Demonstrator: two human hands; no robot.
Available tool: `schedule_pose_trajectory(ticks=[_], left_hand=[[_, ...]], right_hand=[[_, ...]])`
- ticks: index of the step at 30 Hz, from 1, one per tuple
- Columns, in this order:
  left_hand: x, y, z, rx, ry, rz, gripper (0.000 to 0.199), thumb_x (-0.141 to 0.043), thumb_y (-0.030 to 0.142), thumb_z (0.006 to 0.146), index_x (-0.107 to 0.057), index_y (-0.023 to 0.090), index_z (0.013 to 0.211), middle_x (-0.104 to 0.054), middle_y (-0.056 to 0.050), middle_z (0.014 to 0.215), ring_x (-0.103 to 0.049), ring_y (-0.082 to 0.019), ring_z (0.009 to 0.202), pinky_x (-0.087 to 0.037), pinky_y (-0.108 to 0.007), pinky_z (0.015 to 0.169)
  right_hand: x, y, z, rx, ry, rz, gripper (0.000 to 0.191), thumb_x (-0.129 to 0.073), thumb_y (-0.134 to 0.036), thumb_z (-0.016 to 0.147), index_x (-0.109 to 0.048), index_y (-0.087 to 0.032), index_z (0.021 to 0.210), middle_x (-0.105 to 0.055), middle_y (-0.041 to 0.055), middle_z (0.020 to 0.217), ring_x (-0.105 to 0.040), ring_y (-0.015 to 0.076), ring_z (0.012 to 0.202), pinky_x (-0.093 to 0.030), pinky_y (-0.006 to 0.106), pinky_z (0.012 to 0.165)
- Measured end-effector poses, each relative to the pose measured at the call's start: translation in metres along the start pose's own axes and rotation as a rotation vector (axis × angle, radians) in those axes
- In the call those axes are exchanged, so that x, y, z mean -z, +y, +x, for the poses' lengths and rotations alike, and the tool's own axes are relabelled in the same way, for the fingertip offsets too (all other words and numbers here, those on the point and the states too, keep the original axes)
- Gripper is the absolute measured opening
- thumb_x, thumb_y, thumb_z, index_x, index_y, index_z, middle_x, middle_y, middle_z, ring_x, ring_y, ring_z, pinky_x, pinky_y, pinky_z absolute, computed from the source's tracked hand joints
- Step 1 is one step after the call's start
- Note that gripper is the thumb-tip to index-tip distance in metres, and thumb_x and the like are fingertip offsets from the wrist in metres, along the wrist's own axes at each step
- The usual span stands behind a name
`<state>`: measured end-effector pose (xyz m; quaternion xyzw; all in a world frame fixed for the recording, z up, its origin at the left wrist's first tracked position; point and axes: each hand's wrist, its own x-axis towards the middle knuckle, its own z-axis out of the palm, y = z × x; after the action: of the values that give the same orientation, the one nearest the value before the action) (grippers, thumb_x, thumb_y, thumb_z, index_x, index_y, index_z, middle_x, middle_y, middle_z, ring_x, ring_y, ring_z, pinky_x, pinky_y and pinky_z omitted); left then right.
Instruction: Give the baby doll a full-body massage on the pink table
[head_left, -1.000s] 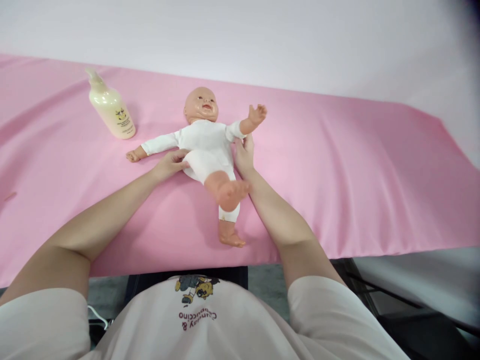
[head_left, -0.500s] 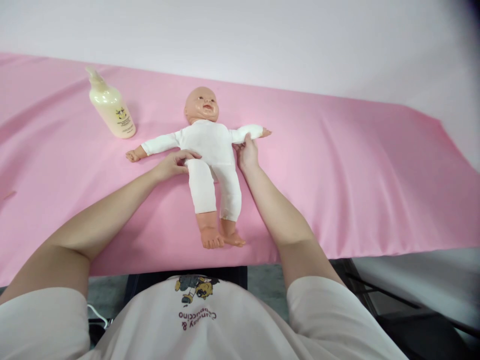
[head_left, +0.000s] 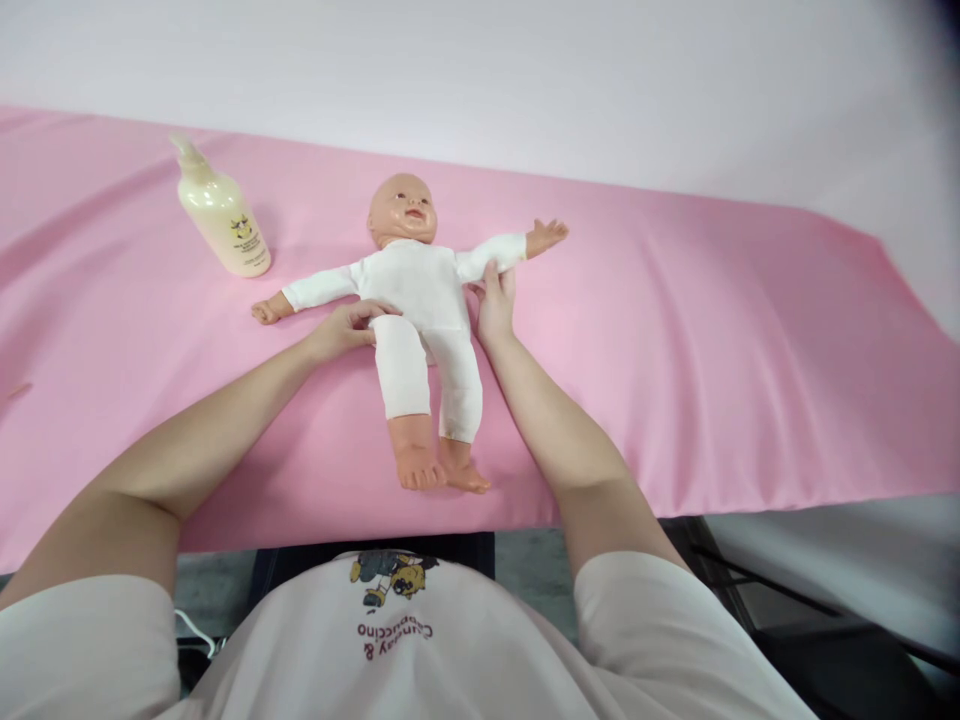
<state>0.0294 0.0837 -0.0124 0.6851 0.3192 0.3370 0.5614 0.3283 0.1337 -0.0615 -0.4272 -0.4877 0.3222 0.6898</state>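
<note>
A baby doll (head_left: 416,285) with a white cloth body lies on its back on the pink cloth (head_left: 630,350), head away from me, arms spread and feet toward me. My left hand (head_left: 351,330) grips the doll's hip on the left, thumb below and fingers over the top of the leg. On the right, my right hand (head_left: 495,305) has its thumb and fingers round the underside of the doll's sleeved arm, beside the torso. The doll's hand on that side points up and right with its fingers spread.
A pump bottle (head_left: 225,225) of pale yellow liquid stands left of the doll's head. The cloth's front edge runs just beyond my shirt (head_left: 420,660). A white wall (head_left: 525,90) rises behind, and dark chair parts show at lower right.
The doll's arm at my right hand has turned and reaches farther right, its hand now raised and spread. The doll's left-hand leg has shifted slightly up. My hands have barely moved.
</note>
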Motion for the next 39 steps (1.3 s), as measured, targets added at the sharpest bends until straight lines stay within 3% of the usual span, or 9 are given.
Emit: schedule_pose_trajectory(ticks=[4,8,14,18,23,28,34,39], left_hand=[[-0.004,0.006,-0.003,0.039,0.034,-0.002,0.051,-0.087,0.049,0.075,-0.077,0.016,0.112,-0.073,-0.015,0.132,-0.068,-0.033,0.121,-0.056,-0.044,0.1],[-0.006,0.009,-0.004,0.054,0.066,-0.051,0.055,-0.087,0.053,0.074,-0.077,0.014,0.111,-0.077,-0.013,0.119,-0.071,-0.031,0.111,-0.057,-0.041,0.095],[-0.007,0.007,0.0,0.033,0.089,-0.083,0.049,-0.087,0.055,0.072,-0.077,0.012,0.094,-0.079,-0.011,0.097,-0.072,-0.027,0.097,-0.057,-0.035,0.087],[-0.007,0.008,0.0,0.043,0.091,-0.08,0.051,-0.09,0.056,0.068,-0.077,0.013,0.092,-0.078,-0.009,0.091,-0.072,-0.026,0.092,-0.057,-0.032,0.081],[-0.006,0.004,0.0,0.022,0.092,-0.087,0.047,-0.088,0.054,0.071,-0.077,0.014,0.093,-0.078,-0.008,0.092,-0.071,-0.024,0.089,-0.055,-0.033,0.081],[-0.005,-0.002,0.003,0.019,0.097,-0.089,0.055,-0.088,0.059,0.07,-0.078,0.014,0.101,-0.079,-0.011,0.101,-0.072,-0.029,0.097,-0.056,-0.039,0.089],[-0.005,0.006,-0.003,0.042,0.072,-0.053,0.054,-0.087,0.054,0.075,-0.078,0.014,0.11,-0.078,-0.012,0.116,-0.072,-0.029,0.108,-0.057,-0.04,0.095],[-0.004,0.007,-0.003,0.046,0.043,-0.026,0.051,-0.088,0.049,0.073,-0.077,0.014,0.11,-0.075,-0.014,0.125,-0.07,-0.03,0.114,-0.057,-0.039,0.095]], right_hand=[[-0.003,-0.02,-0.009,0.303,-0.246,-0.299,0.059,-0.054,-0.074,0.098,-0.063,-0.031,0.136,-0.064,0.0083,0.139,-0.057,0.0297,0.138,-0.045,0.058,0.121],[-0.004,-0.034,-0.012,0.5,-0.42,-0.551,0.048,-0.049,-0.063,0.103,-0.068,-0.029,0.131,-0.062,0.0109,0.145,-0.054,0.034,0.141,-0.035,0.065,0.125],[-0.002,-0.032,-0.009,0.603,-0.48,-0.677,0.04,-0.042,-0.044,0.107,-0.069,-0.031,0.133,-0.063,0.0112,0.143,-0.056,0.0328,0.137,-0.039,0.064,0.12],[-0.002,-0.027,-0.007,0.68,-0.473,-0.679,0.041,-0.04,-0.034,0.106,-0.067,-0.031,0.137,-0.063,0.0112,0.143,-0.057,0.0318,0.136,-0.042,0.062,0.117],[-0.002,-0.025,-0.007,0.702,-0.463,-0.691,0.043,-0.041,-0.028,0.104,-0.066,-0.03,0.138,-0.062,0.0118,0.144,-0.057,0.0311,0.135,-0.043,0.061,0.117],[-0.002,-0.027,-0.008,0.649,-0.469,-0.704,0.041,-0.043,-0.032,0.104,-0.067,-0.03,0.137,-0.062,0.0119,0.144,-0.056,0.0319,0.136,-0.041,0.062,0.119],[-0.002,-0.026,-0.01,0.605,-0.42,-0.633,0.044,-0.04,-0.05,0.108,-0.065,-0.029,0.138,-0.063,0.0117,0.144,-0.056,0.0312,0.138,-0.04,0.061,0.122],[0.0,-0.015,-0.009,0.434,-0.301,-0.469,0.055,-0.045,-0.067,0.104,-0.059,-0.028,0.142,-0.063,0.0109,0.142,-0.057,0.0296,0.137,-0.043,0.058,0.122]])
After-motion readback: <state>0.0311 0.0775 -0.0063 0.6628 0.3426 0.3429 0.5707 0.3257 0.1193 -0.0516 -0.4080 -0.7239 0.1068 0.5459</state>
